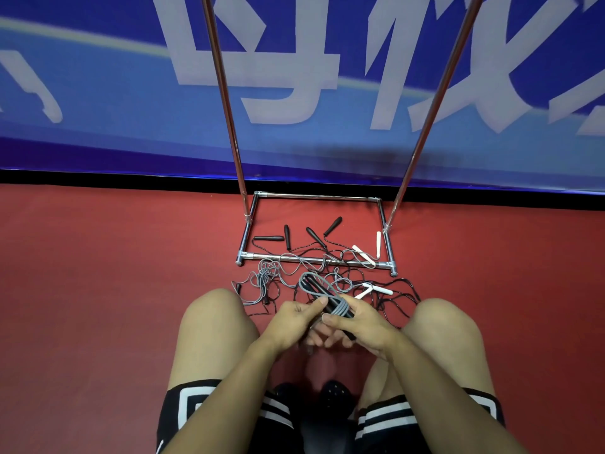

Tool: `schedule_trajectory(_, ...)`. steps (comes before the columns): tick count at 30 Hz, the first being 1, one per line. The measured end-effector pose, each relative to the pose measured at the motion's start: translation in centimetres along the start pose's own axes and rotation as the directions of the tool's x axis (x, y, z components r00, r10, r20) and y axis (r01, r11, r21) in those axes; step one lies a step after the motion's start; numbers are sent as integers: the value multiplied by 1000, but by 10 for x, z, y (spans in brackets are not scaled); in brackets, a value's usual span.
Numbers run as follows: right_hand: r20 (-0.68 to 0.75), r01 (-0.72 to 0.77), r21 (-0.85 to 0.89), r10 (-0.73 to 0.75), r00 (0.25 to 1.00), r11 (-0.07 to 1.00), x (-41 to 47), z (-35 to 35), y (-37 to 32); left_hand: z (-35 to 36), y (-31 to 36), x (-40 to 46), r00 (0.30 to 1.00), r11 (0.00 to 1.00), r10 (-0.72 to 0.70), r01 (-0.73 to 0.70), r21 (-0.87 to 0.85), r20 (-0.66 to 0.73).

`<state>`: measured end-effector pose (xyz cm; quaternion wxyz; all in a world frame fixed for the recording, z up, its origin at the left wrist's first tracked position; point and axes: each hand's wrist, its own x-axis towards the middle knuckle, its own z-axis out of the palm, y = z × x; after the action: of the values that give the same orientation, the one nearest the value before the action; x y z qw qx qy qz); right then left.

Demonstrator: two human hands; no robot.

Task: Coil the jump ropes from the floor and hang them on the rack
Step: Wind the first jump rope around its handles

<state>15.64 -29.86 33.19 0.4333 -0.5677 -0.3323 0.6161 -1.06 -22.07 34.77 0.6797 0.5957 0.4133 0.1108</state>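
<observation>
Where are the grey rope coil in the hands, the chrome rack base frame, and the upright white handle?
grey rope coil (340, 309): head view, wrapped strands.
chrome rack base frame (314, 196): head view, rear bar.
upright white handle (378, 244): head view, mid-shaft.

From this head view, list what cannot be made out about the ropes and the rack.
- Rack: its top rail is cut off by the head view's upper edge, so any hung ropes are unseen.
- Grey rope: its lower end is hidden behind the left hand and right hand.
- Floor ropes: cords overlap, so which handle belongs to which cord is unclear.
</observation>
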Motion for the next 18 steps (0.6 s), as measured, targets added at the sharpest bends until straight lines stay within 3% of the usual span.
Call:
schedule_trajectory(3,2,21,-54,-21,1000,998,2,-3,3,-3,-6,4,999,995,-22,26,95,-43)
schedule_trajectory(11,-108,-5,51,11,994,999,5,-3,5,-4,-9,5,982,948,-175,187,256,-70)
schedule_trajectory(16,-146,26,132,-6,989,991,5,-1,-1,-3,-10,8,981,943,-194,191,273,-14)
schedule_trajectory(18,-171,-10,228,51,984,974,6,-4,-3,-2,-12,10,986,954,-162,166,248,-36)
